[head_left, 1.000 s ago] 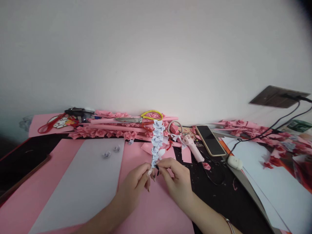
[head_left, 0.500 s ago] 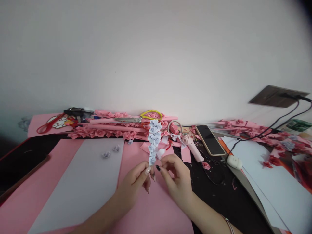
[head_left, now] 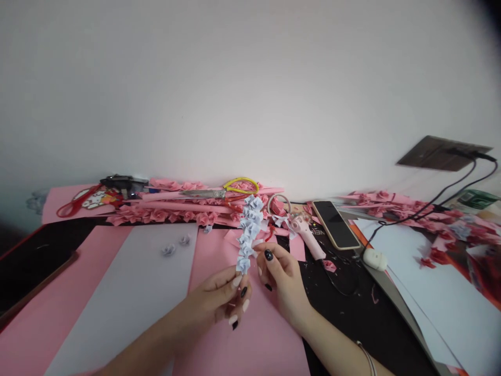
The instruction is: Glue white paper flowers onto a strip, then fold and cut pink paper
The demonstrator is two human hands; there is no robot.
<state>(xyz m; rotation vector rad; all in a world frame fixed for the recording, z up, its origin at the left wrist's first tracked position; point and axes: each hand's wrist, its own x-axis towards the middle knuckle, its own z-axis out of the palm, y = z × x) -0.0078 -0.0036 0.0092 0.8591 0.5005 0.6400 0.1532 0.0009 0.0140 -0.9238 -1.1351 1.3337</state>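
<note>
Your worktop [head_left: 336, 324] carries a pink sheet [head_left: 242, 350]. Above the sheet, your left hand [head_left: 221, 297] has its grip clamped on the lower end of the pale blue flower strand [head_left: 249, 230]; whether the grip of your right hand [head_left: 285, 282] holds anything, you cannot tell. The strand rises, slightly tilted.

Left hand [head_left: 224, 302] below the frame's centre, thumb and forefinger pinched, other fingers curled beneath; right hand [head_left: 285, 282] beside it, slightly higher, fingers bent; forearms [head_left: 156, 339] slanting inward from the bottom edge.
</note>
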